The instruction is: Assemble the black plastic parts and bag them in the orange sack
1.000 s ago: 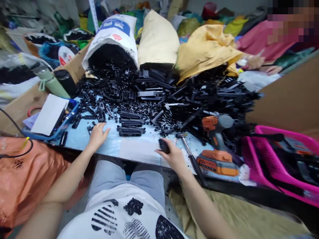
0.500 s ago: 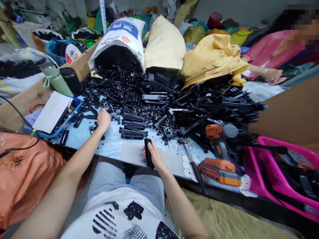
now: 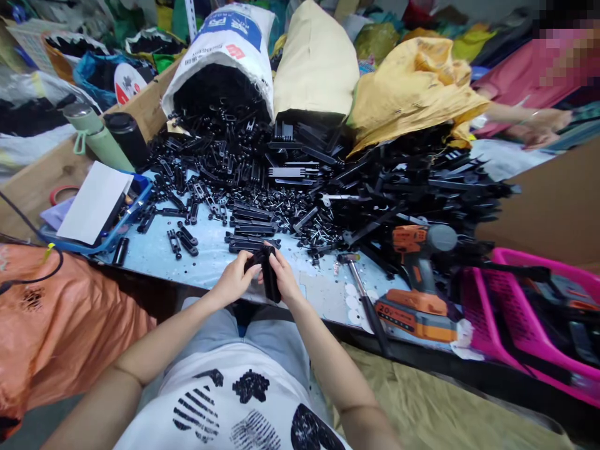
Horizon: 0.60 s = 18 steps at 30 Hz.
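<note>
At lower centre, the right hand [image 3: 285, 277] clamps a long black part [image 3: 271, 284], presumably steadying it; the left hand [image 3: 235, 279] pinches a smaller black part [image 3: 255, 257] at its top. Stacked parts [image 3: 253, 229] lie beyond, likely for reach. The left hand, earlier apart at centre left, now adjoins the right.
</note>
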{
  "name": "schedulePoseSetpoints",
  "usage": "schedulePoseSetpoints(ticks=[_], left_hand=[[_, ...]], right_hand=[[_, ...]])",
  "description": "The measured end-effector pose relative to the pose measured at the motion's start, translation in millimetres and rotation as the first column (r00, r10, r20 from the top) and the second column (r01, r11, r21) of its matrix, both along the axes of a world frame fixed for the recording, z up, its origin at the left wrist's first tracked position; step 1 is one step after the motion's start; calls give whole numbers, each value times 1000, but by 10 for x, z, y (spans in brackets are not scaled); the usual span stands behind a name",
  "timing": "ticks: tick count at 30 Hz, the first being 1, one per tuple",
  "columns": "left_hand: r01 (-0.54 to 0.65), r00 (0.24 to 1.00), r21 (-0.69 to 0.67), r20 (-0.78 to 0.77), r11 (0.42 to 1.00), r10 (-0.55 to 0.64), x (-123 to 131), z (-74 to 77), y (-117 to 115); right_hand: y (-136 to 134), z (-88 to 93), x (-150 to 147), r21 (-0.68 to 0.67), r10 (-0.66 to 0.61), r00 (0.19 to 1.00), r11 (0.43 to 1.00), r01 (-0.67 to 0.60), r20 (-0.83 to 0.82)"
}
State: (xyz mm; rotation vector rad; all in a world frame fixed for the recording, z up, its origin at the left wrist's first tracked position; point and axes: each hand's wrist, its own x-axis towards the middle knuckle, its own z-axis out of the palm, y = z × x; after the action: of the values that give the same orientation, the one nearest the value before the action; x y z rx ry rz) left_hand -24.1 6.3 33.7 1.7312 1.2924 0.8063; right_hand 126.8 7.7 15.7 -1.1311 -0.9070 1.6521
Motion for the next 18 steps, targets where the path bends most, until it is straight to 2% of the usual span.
schedulePoseSetpoints(ticks=[3, 6, 8, 9, 10, 11, 12, 14, 15, 16, 18], left_hand=[[35, 998, 139, -58, 990, -27, -21, -38, -27], [-6, 994, 265, -103, 964, 34, -36, -62, -4], [-33, 991, 324, -115, 946, 75, -60, -14, 52], [-34, 991, 343, -110, 939, 76, -77, 31, 86], [-27, 993, 357, -97, 934, 66, -95, 85, 118], [-12, 996, 361, -79, 932, 43, -112, 142, 142], [12, 998, 357, -62, 934, 11, -125, 193, 156], [65, 998, 329, -40, 942, -54, -130, 256, 149], [87, 996, 311, -38, 946, -79, -119, 262, 131], [101, 995, 294, -38, 951, -94, -100, 253, 107], [89, 996, 276, -35, 957, -82, -48, 208, 53]], right_hand=[[-3, 3, 92, 81, 60, 993, 994, -68, 100], [-31, 10, 156, 249, 83, 936, 953, -175, 341], [-71, 7, 161, 351, 180, 850, 853, -385, 495], [-92, 2, 155, 371, 244, 801, 787, -494, 547], [-108, -6, 147, 373, 290, 769, 743, -556, 569], [-115, -15, 143, 364, 299, 772, 748, -555, 561], [-113, -22, 142, 349, 265, 810, 800, -488, 523], [-84, -23, 155, 290, 134, 913, 922, -258, 386], [-64, -15, 164, 256, 82, 946, 952, -168, 314], [-44, -2, 171, 235, 57, 966, 965, -118, 253], [-15, 32, 182, 238, 62, 981, 965, -107, 186]])
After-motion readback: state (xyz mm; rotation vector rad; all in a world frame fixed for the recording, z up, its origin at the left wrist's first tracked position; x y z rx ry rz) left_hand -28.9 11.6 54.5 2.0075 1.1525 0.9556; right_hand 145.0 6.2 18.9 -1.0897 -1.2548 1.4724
